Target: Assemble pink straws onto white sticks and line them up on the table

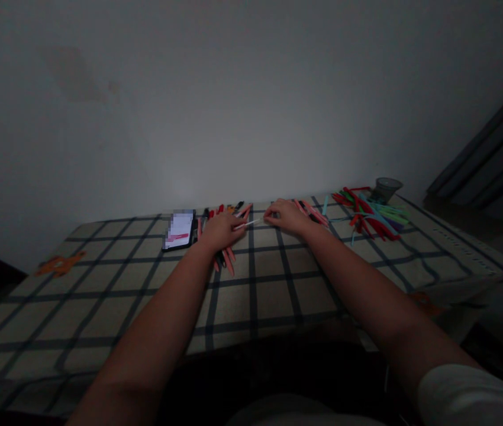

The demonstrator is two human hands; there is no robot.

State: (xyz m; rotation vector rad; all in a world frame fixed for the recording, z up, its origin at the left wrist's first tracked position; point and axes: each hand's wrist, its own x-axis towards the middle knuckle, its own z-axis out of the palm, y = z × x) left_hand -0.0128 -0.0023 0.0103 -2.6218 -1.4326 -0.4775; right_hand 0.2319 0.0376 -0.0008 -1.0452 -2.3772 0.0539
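My left hand (222, 231) is closed on a slender stick (252, 222), pale and whitish toward its free end, which points right. Its exact kind is too small to make out. My right hand (287, 215) has its fingers pinched together just past that end; whatever they hold is too small to tell. Under and around my left hand lie several pink and dark pen-like sticks (228, 261), partly covered by it. More pink and black sticks (311, 213) rest beside my right wrist.
A lit phone (180, 229) lies left of my left hand. Toward the right end of the checked tablecloth (273, 296) is a pile of red, green, blue and purple strips (371, 216), with a grey cup (386, 189) behind it. A pale wall (251, 106) borders the table's far edge.
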